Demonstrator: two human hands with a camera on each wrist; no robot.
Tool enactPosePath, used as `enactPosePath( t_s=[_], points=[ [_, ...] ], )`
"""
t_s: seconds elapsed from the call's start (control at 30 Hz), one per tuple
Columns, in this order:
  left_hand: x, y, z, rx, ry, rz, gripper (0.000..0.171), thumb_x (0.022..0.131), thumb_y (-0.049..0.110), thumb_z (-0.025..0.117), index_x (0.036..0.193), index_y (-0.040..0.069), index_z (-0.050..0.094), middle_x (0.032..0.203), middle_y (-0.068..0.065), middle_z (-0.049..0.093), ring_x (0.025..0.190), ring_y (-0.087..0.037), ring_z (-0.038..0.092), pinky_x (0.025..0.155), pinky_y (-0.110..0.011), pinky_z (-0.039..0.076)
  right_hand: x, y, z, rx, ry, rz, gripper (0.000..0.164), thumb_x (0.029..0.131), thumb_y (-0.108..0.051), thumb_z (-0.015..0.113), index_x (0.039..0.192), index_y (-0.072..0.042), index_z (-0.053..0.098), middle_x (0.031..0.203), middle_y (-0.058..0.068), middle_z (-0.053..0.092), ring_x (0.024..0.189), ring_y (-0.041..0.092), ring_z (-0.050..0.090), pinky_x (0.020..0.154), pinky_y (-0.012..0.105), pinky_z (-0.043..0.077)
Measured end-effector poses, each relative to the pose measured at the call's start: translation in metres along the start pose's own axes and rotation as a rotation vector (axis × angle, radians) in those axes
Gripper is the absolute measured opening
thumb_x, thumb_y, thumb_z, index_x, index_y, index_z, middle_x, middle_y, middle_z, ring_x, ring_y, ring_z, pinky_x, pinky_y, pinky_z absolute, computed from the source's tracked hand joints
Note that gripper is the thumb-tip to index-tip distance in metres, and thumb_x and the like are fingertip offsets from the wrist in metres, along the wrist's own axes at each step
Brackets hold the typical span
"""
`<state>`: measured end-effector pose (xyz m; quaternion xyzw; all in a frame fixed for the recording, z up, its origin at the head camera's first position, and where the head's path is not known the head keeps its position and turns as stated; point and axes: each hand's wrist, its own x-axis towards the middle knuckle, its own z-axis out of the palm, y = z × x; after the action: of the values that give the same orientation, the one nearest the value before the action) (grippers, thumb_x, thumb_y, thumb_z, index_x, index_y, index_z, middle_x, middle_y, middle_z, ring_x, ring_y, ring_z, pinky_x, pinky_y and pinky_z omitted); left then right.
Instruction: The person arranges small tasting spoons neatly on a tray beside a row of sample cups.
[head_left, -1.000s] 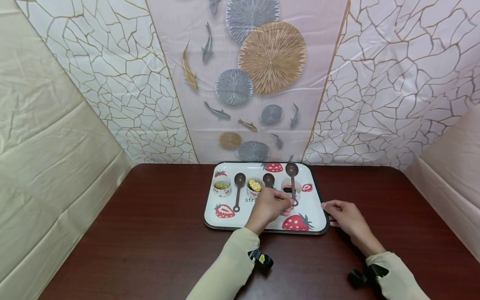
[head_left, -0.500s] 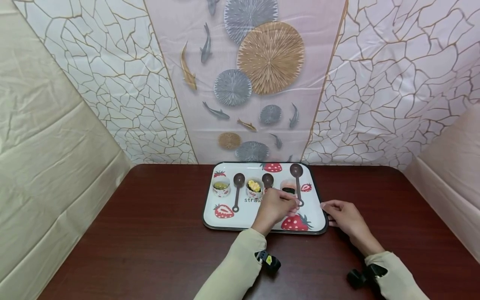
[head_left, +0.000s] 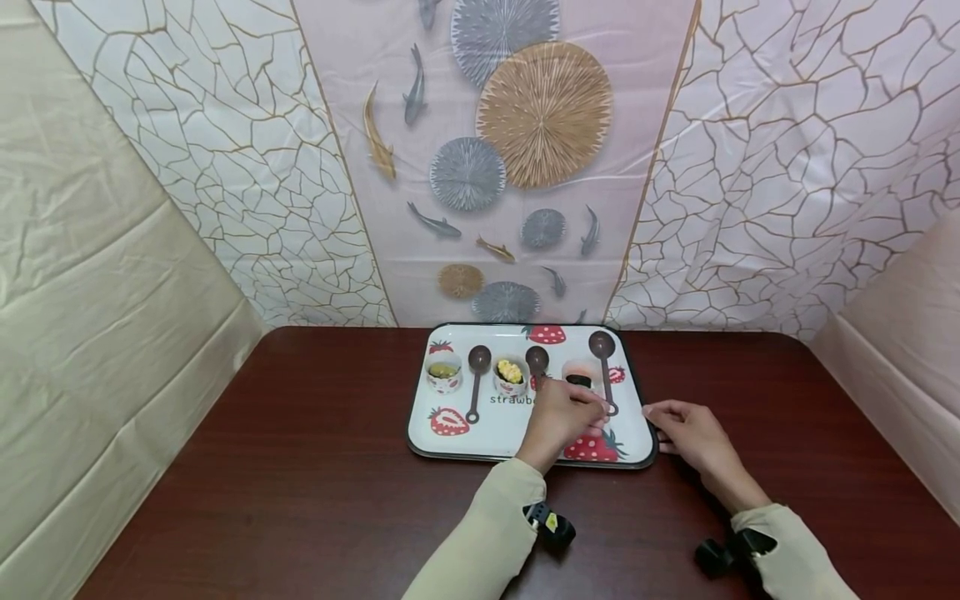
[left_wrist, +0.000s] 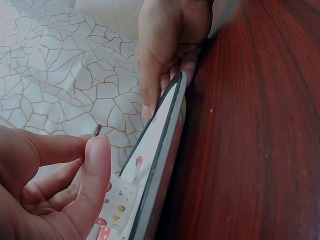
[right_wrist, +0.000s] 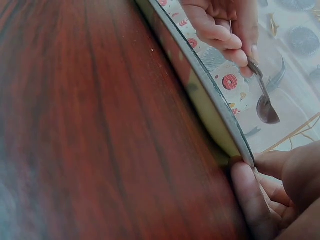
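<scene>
In the head view my left hand point(head_left: 566, 421) pinches the ring end of a dark brown spoon point(head_left: 602, 343) between thumb and forefinger. Its round bowl points toward the wall, beside the right paper cup point(head_left: 577, 367), which has something dark inside. The right wrist view shows this spoon point(right_wrist: 268, 112) held above the tray point(right_wrist: 220, 107). With thumb and fingers, my right hand point(head_left: 693, 437) grips the tray's near right edge. Only the spoon's handle tip point(left_wrist: 97, 130) shows past my thumb in the left wrist view.
On the strawberry-print tray stand a cup point(head_left: 444, 385) with green contents and a middle cup point(head_left: 508, 389) with yellow pieces. One brown spoon point(head_left: 477, 387) lies between them; another spoon point(head_left: 537, 360) is partly hidden by my left hand. A patterned cloth wall point(head_left: 480, 242) rises behind.
My left hand has shifted right with the spoon, taking it from over the right cup to that cup's right side. My right hand stays at the tray's edge.
</scene>
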<state>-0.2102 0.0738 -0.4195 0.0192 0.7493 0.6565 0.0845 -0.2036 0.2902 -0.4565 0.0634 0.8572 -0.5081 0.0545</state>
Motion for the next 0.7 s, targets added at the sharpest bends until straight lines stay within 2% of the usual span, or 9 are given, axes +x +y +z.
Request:
enactPosePath(
  t_s=[0.2,0.47,0.7],
  points=[
    [0.001,-0.001,0.006,-0.008,0.015,-0.029,0.012,0.095,0.000,0.074,0.085,0.001,0.080,0.066,-0.004,0.072,0.058,-0.014,0.072,0.061,-0.031,0.063,0.000,-0.001,0.001,0.002,0.003,0.002,0.044,0.110,-0.025,0.057,0.134,0.012,0.063,0.100,0.002,0.072,0.081,0.009,0.061,0.067,0.023,0.060],
    [0.000,-0.001,0.012,0.051,0.046,-0.066,0.013,0.093,0.005,0.079,0.080,0.008,0.080,0.064,-0.001,0.072,0.058,-0.013,0.073,0.060,-0.028,0.062,-0.001,-0.001,0.001,0.004,-0.002,0.007,0.045,0.110,-0.027,0.057,0.134,0.012,0.063,0.101,0.001,0.071,0.082,0.009,0.062,0.067,0.023,0.060],
    [0.001,-0.003,0.013,0.042,0.044,-0.086,0.014,0.093,0.004,0.078,0.080,0.006,0.080,0.064,-0.002,0.072,0.056,-0.012,0.072,0.059,-0.027,0.062,-0.001,0.000,0.000,0.006,0.001,-0.009,0.045,0.110,-0.027,0.058,0.133,0.012,0.063,0.101,0.001,0.072,0.081,0.008,0.062,0.067,0.023,0.060]
  ],
)
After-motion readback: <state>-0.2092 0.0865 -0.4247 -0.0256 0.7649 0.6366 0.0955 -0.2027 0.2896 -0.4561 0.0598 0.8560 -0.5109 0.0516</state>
